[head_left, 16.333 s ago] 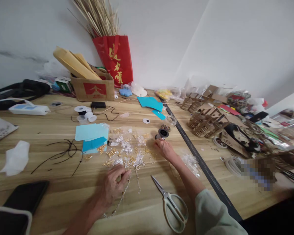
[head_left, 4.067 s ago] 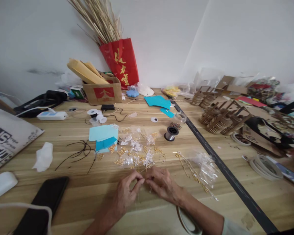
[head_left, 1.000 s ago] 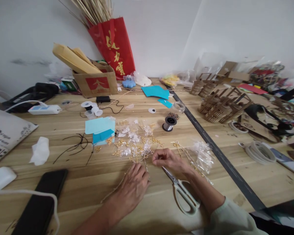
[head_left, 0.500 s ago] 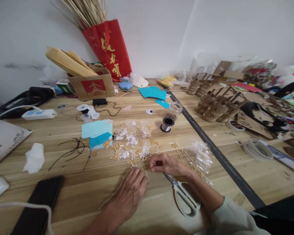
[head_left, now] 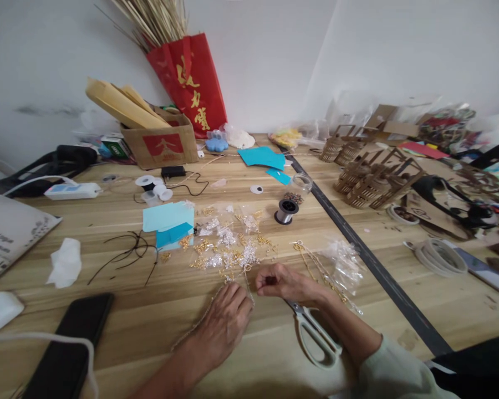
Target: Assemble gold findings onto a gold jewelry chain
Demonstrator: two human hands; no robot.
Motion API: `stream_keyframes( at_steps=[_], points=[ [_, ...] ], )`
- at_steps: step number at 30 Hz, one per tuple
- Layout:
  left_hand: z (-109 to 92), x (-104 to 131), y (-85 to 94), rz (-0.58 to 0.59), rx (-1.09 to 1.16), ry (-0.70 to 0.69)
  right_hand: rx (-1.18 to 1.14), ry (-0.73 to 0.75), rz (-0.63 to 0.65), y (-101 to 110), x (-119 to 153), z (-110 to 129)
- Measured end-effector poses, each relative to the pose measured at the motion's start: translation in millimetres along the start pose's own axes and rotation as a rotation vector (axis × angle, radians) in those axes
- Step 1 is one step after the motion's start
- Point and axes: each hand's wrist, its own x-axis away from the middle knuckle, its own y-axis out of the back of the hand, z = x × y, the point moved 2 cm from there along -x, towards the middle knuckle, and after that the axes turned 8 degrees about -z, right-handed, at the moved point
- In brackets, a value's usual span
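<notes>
A thin beaded chain (head_left: 190,331) runs over the wood from the lower left to my left hand (head_left: 228,311), whose bent fingers close on it near the table. More of the chain shows beyond the fingers, up to a small ring (head_left: 247,267). Just right of that stretch, my right hand (head_left: 281,281) is held in a pinch; anything between the fingertips is too small to make out. Loose gold and silver beads and findings (head_left: 227,257) lie in heaps ahead of both hands. White-handled scissors (head_left: 318,338) lie beneath my right wrist.
Gold chains (head_left: 310,257) and small clear bags (head_left: 343,263) lie right of my right hand. Further back stand a wire spool (head_left: 286,211) and a glass jar (head_left: 301,185). Blue sheets (head_left: 166,217), black cords (head_left: 133,249) and a phone (head_left: 72,338) are on the left.
The whole view has shifted slightly, so things appear a little further right. Both hands keep nearly the same pose and place beside the chain.
</notes>
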Motion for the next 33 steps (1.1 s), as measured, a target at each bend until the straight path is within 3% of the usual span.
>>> stream_keyframes(
  at_steps=[9,22,27,33],
  points=[
    [0,-10,7.8,0.013,0.025,0.010,-0.022,0.014,0.013,-1,0,-1],
    [2,-4,-4.3,-0.006,0.029,-0.024,-0.041,-0.027,0.009,1,0,3],
    [5,-8,-2.0,-0.081,0.135,0.067,-0.031,-0.040,0.002,2,1,1],
    [18,-13,3.8,-0.164,0.337,0.292,-0.074,0.008,-0.107,-1,2,12]
  ],
)
